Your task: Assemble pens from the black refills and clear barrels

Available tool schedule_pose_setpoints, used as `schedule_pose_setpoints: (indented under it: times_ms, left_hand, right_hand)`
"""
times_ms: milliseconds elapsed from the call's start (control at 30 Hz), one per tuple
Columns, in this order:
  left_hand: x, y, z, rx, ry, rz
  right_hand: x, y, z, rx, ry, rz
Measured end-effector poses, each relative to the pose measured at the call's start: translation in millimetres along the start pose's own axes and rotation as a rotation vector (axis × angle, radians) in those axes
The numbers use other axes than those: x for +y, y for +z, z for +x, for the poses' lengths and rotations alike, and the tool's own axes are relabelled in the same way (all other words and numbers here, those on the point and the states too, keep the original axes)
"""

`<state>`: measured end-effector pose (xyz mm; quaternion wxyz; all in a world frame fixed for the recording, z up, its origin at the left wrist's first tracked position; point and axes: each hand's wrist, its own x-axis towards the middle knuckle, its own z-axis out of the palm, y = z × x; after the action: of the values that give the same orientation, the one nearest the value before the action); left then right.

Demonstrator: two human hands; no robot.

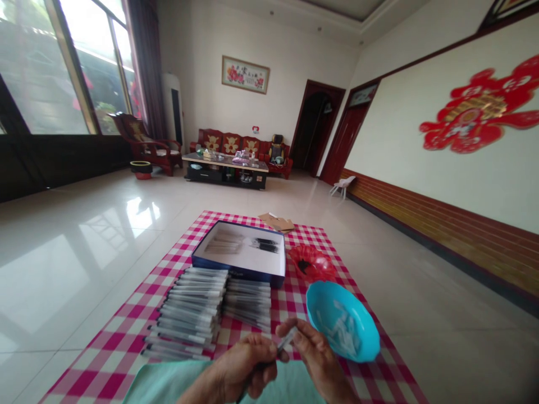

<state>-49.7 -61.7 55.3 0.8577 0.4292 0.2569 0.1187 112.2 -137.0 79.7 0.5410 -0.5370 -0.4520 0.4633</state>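
My left hand (248, 363) is closed around a pen, whose dark barrel runs down below the fist. My right hand (315, 352) pinches a clear pen cap (288, 338) at the pen's upper end; whether it is fully on the pen I cannot tell. Both hands are above a mint-green cloth (164, 381). To the left lies a thick pile of capped pens (189, 308), beside a smaller stack of pens (248, 303). Right of my hands stands a turquoise bowl (314, 300) with several clear caps in it.
Behind the pens sits a shallow blue-edged box (240, 269) holding clear tubes and thin black parts. A red flower-shaped dish (318, 261) with small dark pieces stands behind the bowl. Brown cardboard pieces (278, 222) lie at the far edge of the checked tablecloth (122, 342).
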Motion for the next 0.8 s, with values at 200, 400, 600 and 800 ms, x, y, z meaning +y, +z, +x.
schedule_pose_setpoints:
  times_ms: [200,400,600,800]
  left_hand:
    - [-5.6,8.2,5.6,0.062,0.179,0.124]
    - [-11.5,8.7,7.0,0.260,0.533,0.623]
    - [-10.7,3.5,0.5,0.306,0.552,0.861]
    - [-2.3,-5.0,-4.6,0.205,0.549,1.034]
  right_hand:
    - [19.2,13.1,2.0,0.170,-0.034,0.106]
    - [33.6,17.4,6.9,0.248,0.014,0.173]
    - [46.7,20.2,5.6,0.243,0.038,0.180]
    - [64.6,22.3,3.6,0.333,0.114,0.191]
